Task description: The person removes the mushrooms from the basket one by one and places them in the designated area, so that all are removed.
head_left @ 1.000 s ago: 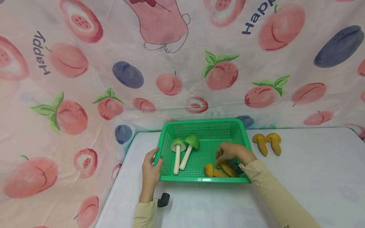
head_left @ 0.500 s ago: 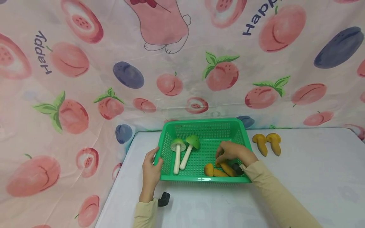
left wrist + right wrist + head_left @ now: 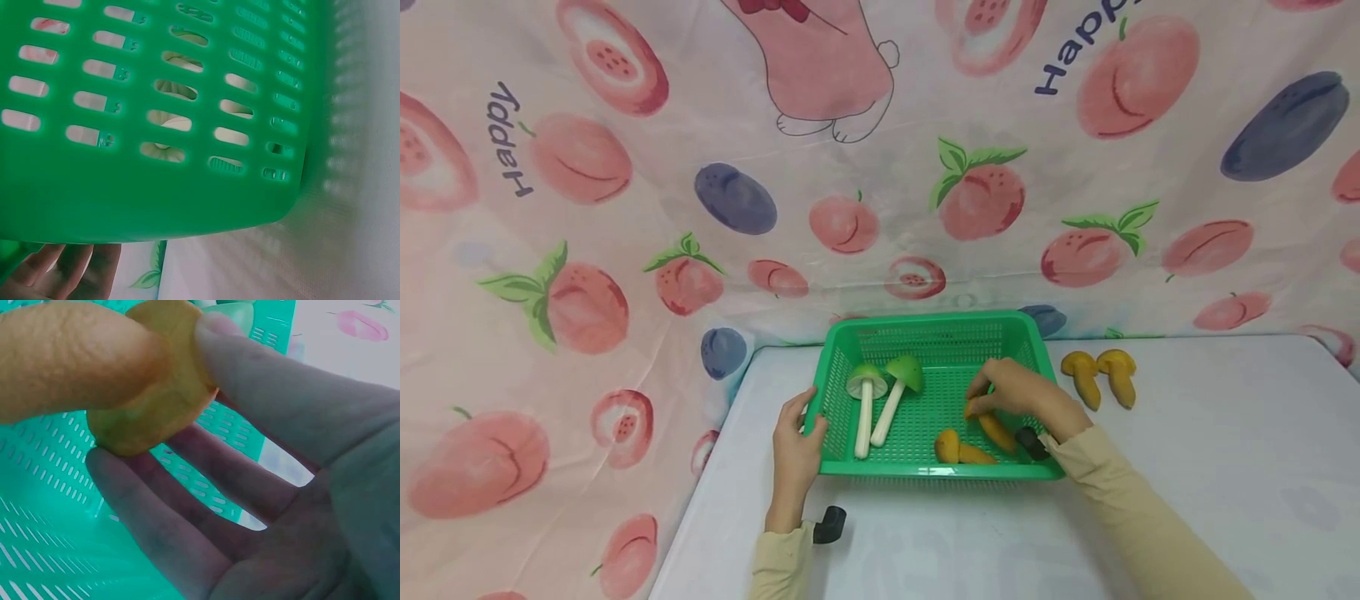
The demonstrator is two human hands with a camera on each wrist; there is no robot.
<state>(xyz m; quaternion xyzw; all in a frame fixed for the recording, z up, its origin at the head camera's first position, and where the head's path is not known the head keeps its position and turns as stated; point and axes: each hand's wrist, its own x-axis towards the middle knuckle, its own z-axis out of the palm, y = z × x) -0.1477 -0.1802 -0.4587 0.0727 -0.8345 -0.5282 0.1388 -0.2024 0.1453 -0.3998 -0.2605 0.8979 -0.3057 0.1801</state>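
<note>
1. Right grip (image 3: pixel 1011 392): pinches the held yellow mushroom (image 3: pixel 996 431) by its cap, thumb on one face and fingertips at the opposite edge. The stem hangs free of the fingers.
2. Handling (judged by eye): the mushroom is probably a light, stiff model, unlikely to bruise. Its rounded, smooth-looking cap may roll or slip under a narrow pinch.
3. Hold point: take the cap across its edges, or the neck where cap meets stem. A hold at the stem's tapered end would probably let the cap swing.
4. Location: the held mushroom is inside the green basket (image 3: pixel 880 470), near its right end. Whether the stem touches the mesh cannot be told.
5. Left grip (image 3: pixel 797 442): holds the basket's left rim, steadying it.
6. Surroundings: a second yellow mushroom (image 3: pixel 961 452) lies by the near wall; two green-capped mushrooms (image 3: pixel 882 408) lie at the basket's left. Another yellow pair (image 3: pixel 1099 380) lies on the white surface (image 3: pixel 1210 467), right of the basket.
7. Change from half a second ago: the right grip and its mushroom have shifted slightly away from the near wall, widening the gap to the second yellow mushroom. The left grip remains on the rim.
</note>
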